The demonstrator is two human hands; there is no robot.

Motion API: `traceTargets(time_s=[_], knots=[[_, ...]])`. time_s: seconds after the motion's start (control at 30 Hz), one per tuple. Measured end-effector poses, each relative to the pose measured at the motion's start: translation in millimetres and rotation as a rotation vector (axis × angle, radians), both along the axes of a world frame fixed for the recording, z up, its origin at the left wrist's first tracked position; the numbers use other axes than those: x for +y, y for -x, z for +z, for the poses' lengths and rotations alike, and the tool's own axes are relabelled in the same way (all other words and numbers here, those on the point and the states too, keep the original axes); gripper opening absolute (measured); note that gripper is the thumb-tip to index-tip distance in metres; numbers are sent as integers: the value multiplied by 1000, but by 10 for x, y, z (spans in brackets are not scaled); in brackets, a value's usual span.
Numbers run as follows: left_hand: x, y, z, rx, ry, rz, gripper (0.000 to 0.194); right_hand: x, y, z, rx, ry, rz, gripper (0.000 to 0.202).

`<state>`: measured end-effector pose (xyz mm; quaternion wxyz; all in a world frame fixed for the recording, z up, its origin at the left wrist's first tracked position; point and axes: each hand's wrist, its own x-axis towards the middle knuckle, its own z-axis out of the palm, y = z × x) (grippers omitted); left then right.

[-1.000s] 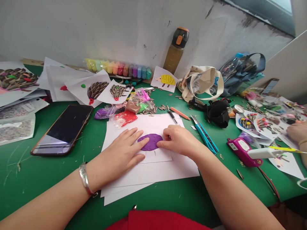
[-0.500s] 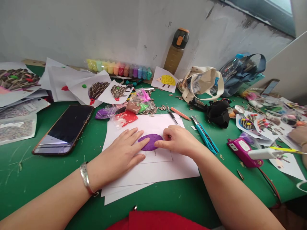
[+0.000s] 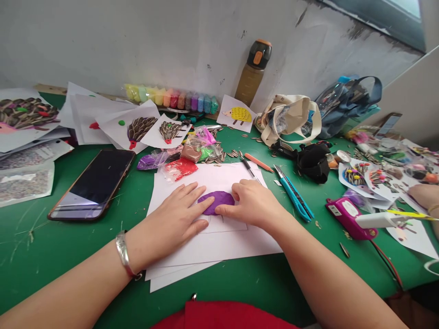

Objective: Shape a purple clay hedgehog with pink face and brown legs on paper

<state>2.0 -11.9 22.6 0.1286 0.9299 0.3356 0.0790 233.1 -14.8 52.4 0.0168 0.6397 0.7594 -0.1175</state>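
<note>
Right hand (image 3: 254, 204) touches purple oval (image 3: 223, 198); pen (image 3: 249, 167) beyond; cutter (image 3: 293, 194) (blue) nearby.

patterned silver bangle (image 3: 122, 251) on left wrist (image 3: 135, 249); red garment (image 3: 226, 315); forearms (image 3: 329, 269) bare.

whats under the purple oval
White paper lies under the purple oval, with thin lines showing just below its lower edge; anything drawn directly beneath it is covered.

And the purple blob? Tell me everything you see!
The purple blob is a flat oval with an uneven edge, apparently soft clay. It lies on white paper, with thin drawn lines by its near edge. The index finger of the left grip rests on its left part, the thumb of the right grip on its lower right edge, hiding bits.
</note>
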Motion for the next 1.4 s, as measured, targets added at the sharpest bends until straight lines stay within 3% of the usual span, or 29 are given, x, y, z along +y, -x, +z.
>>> traceTargets(time_s=[0.43,0.6,0.83,1.0,1.2,1.4], knots=[[4,-2,4,11,-2,-3,50,-24,49,-5,-93,-60,17,59],[5,-8,7,16,19,3,49,8,-23,35,64,88,-23,67],[-1,1,-1,-41,26,10,48,-59,158,17,-147,-40,-26,67],[1,-1,11,-15,39,8,48,-33,161,42,-103,35,-52,77],[0,0,6,-23,40,17,47,-47,211,2,-163,-57,-34,72],[-1,-11,24,7,53,22,48,-46,190,-1,-128,-26,-60,83]])
